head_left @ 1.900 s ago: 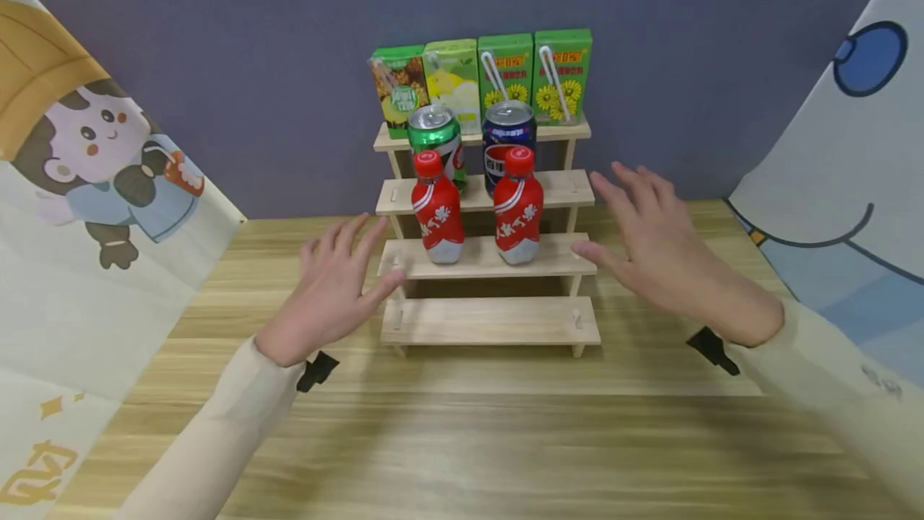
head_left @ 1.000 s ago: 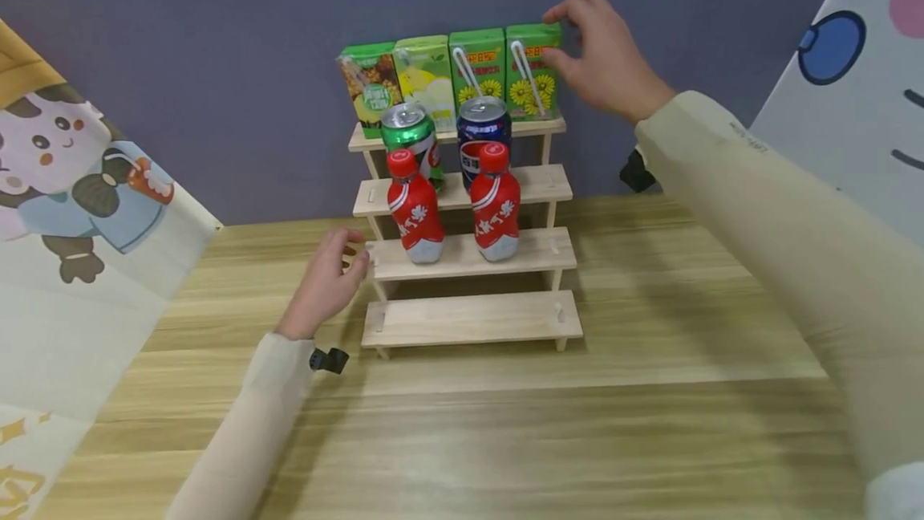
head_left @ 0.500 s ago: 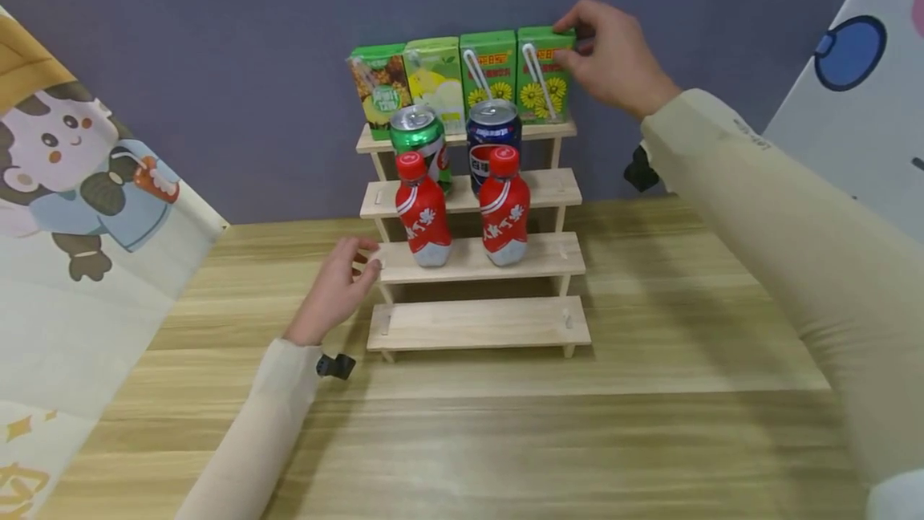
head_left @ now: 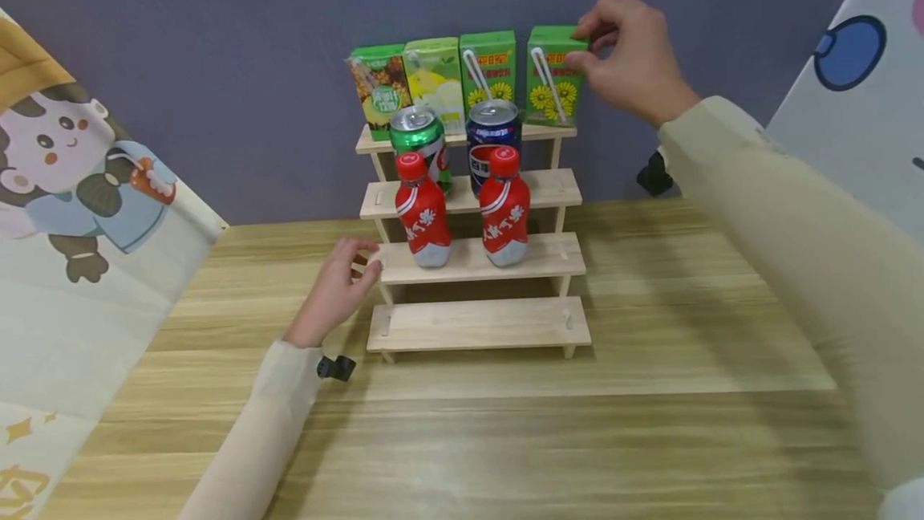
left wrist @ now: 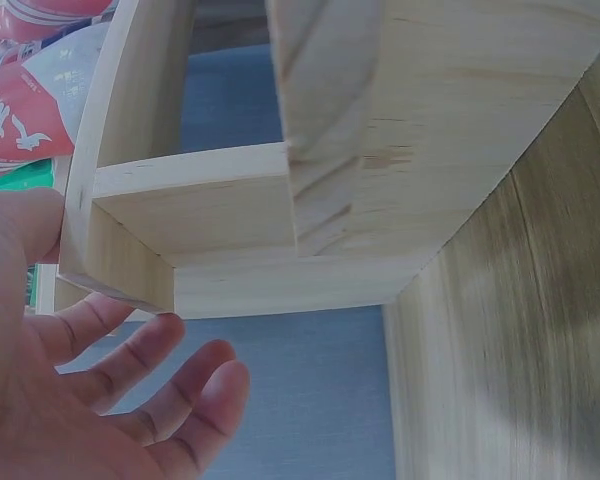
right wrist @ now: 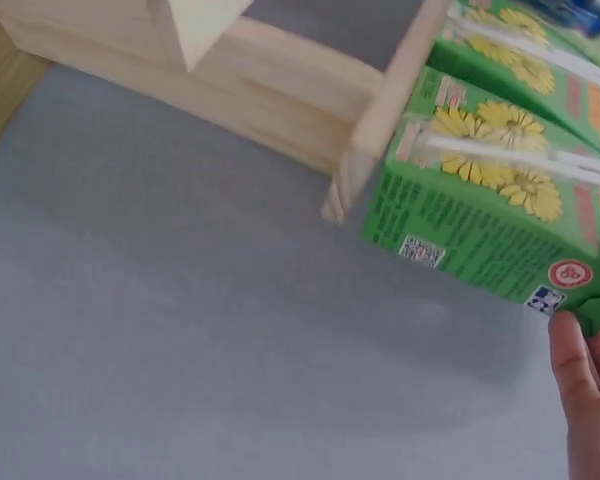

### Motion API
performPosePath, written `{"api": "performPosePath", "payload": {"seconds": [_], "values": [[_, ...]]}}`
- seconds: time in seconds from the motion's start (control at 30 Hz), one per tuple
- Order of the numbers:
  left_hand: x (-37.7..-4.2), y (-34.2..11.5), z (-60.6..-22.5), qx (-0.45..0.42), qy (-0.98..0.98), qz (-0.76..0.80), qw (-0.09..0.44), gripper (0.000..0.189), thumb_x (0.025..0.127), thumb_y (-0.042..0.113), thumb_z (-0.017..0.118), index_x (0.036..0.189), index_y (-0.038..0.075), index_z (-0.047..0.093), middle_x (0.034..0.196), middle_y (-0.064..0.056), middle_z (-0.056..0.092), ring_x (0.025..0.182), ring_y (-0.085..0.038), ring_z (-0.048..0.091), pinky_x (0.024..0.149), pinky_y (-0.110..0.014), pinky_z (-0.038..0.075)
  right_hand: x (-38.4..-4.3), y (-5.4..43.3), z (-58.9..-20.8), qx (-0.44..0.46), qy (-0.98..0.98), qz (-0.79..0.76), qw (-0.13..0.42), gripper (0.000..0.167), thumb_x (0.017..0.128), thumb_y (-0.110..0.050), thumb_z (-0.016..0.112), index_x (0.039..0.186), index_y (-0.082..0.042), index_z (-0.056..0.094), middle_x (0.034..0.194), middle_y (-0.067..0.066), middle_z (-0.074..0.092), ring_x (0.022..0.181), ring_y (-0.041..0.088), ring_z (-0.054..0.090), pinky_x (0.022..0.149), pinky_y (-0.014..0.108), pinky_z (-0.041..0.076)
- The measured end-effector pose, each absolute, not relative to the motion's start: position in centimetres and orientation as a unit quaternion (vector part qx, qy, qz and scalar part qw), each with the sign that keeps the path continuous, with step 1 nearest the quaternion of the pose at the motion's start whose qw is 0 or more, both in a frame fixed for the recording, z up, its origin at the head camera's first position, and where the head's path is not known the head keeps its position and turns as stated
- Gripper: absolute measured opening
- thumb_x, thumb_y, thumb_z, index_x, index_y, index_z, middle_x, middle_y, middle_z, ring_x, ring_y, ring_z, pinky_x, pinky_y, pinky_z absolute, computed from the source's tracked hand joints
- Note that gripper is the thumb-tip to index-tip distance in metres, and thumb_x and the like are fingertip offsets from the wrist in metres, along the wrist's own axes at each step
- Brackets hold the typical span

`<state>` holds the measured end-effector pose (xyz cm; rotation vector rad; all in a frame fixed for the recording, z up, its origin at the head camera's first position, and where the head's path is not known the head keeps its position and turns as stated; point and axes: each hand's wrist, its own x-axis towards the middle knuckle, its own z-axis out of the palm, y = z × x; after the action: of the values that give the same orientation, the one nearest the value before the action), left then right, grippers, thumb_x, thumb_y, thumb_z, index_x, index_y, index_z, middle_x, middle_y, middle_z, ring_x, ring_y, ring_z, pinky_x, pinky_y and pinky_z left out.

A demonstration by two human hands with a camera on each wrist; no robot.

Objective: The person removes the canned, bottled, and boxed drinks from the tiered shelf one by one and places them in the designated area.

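Note:
A four-step wooden display rack point(head_left: 480, 323) stands on the table against the back partition. My right hand point(head_left: 630, 58) pinches the upper corner of the rightmost green drink carton point(head_left: 554, 91), which has yellow flowers and a white straw. This carton point(right wrist: 460, 220) overhangs the top step's right end a little, and a gap separates it from the matching carton point(head_left: 488, 71). My left hand point(head_left: 328, 295) holds the left end of the second step from the bottom. In the left wrist view, the thumb lies along one side of that board point(left wrist: 120, 250) and the fingers point(left wrist: 140, 350) on the other.
A brown-green carton point(head_left: 380, 91) and a pale yellow-green carton point(head_left: 435, 83) share the top step. Below them stand a green can point(head_left: 419, 131) and a dark blue can point(head_left: 494, 135). Two red bottles point(head_left: 423, 211) stand one step lower. Printed cartoon panels point(head_left: 94, 159) flank the wood-grain table.
My right hand reached up to the rightmost carton, took hold of its corner and shifted it right, opening a gap. My left hand moved onto the rack's left side and stays there.

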<state>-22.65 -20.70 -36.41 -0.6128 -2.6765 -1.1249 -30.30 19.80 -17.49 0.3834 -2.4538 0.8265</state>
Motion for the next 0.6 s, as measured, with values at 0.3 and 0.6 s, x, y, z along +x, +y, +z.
{"api": "performPosePath", "payload": {"seconds": [0.3, 0.6], "values": [[-22.5, -20.6, -36.5, -0.195, -0.901, -0.381, 0.079, 0.03, 0.095, 0.017, 0.055, 0.119, 0.0, 0.051, 0.115, -0.014, 0.048, 0.097, -0.029, 0.053, 0.078, -0.04, 0.05, -27.2, 24.6, -17.0, 0.154, -0.902, 0.282, 0.289, 0.028, 0.09, -0.021, 0.063, 0.104, 0.003, 0.056, 0.12, 0.004, 0.051, 0.098, 0.013, 0.053, 0.084, 0.021, 0.046], [-22.5, -20.7, -36.4, -0.195, -0.902, -0.378, 0.077, 0.031, 0.095, 0.018, 0.055, 0.121, 0.0, 0.051, 0.117, -0.014, 0.048, 0.097, -0.028, 0.053, 0.078, -0.039, 0.05, -26.4, 28.5, -19.3, 0.12, -0.906, 0.322, 0.248, 0.024, 0.088, -0.02, 0.067, 0.098, -0.001, 0.058, 0.117, -0.001, 0.052, 0.097, 0.008, 0.055, 0.078, 0.02, 0.044]]}}
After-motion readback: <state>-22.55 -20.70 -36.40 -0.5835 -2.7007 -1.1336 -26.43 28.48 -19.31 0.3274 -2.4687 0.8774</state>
